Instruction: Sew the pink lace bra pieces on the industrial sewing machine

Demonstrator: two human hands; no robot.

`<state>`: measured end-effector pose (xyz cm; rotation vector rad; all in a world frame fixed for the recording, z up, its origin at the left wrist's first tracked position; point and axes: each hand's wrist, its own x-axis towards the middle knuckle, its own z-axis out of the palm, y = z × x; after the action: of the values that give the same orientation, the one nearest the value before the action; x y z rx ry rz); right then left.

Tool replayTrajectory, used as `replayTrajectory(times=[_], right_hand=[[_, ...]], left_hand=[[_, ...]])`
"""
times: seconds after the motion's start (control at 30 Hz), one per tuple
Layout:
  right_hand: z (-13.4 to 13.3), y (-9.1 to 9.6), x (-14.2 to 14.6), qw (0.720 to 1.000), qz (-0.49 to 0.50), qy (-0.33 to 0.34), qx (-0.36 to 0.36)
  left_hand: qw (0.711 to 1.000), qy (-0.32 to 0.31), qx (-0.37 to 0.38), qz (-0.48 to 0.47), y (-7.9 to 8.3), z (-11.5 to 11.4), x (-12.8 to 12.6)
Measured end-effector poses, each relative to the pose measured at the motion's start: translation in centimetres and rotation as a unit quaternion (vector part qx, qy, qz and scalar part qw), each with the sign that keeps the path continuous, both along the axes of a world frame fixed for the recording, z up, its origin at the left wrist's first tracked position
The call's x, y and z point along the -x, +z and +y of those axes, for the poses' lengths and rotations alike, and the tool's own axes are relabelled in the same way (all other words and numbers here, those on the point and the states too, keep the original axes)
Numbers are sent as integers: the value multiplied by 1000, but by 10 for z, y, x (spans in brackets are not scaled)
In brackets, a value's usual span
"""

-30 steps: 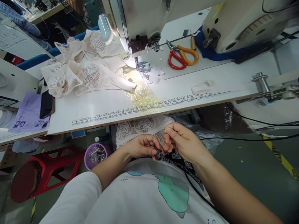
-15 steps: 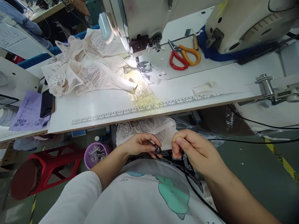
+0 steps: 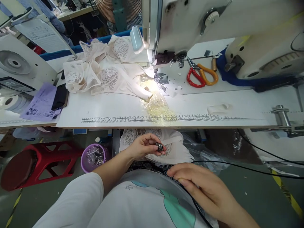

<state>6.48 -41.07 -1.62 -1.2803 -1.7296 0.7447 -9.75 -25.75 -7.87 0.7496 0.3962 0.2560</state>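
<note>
My left hand (image 3: 143, 146) is below the table's front edge, its fingertips pinching a small dark metal bobbin case (image 3: 159, 147). It hovers over cream lace fabric (image 3: 173, 148) lying on my lap. My right hand (image 3: 200, 188) is lower and to the right, near my white shirt, fingers loosely curled with nothing visibly in them, beside a thin black cable (image 3: 237, 167). On the white table (image 3: 114, 107) a pile of cream lace garments (image 3: 102, 69) lies left of the sewing machine's (image 3: 190, 22) lit needle area (image 3: 156, 74).
Red and orange scissors (image 3: 200, 76) lie on the machine bed. A black phone (image 3: 60, 96) and purple slips (image 3: 40, 104) sit at the table's left. Under the table stand a red stool (image 3: 33, 161) and a purple tub (image 3: 92, 156). A fan (image 3: 111, 9) stands behind.
My right hand has pulled away from the left and dropped down toward my lap. The left hand keeps the bobbin case and has risen slightly. My view has tilted up and shifted right.
</note>
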Motion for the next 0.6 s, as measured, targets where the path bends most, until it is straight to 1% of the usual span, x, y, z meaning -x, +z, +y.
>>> replayTrajectory(times=[0.07,0.17,0.23,0.33,0.4,0.47,0.53,0.6], right_hand=[[3,-8,7,1000,-26,2,-1],[7,-27,19,998,-63,-30,0],[10,-39,25,996,-71,-51,-1],[13,-47,21,994,-83,-71,-4],[16,-43,8,990,-105,-94,-14],[23,-33,-11,982,-131,-132,-26],[35,-24,-30,970,-159,-181,-44],[52,-19,-44,952,-188,-232,-68]], left_hand=[[998,40,47,0,2,-2,0],[987,96,132,-1,10,-5,1],[979,107,175,-10,16,-6,4],[979,97,180,-21,17,-5,13],[984,89,156,2,10,-3,23],[987,92,117,58,-6,2,33],[985,116,78,105,-24,12,39],[980,157,46,112,-41,27,38]])
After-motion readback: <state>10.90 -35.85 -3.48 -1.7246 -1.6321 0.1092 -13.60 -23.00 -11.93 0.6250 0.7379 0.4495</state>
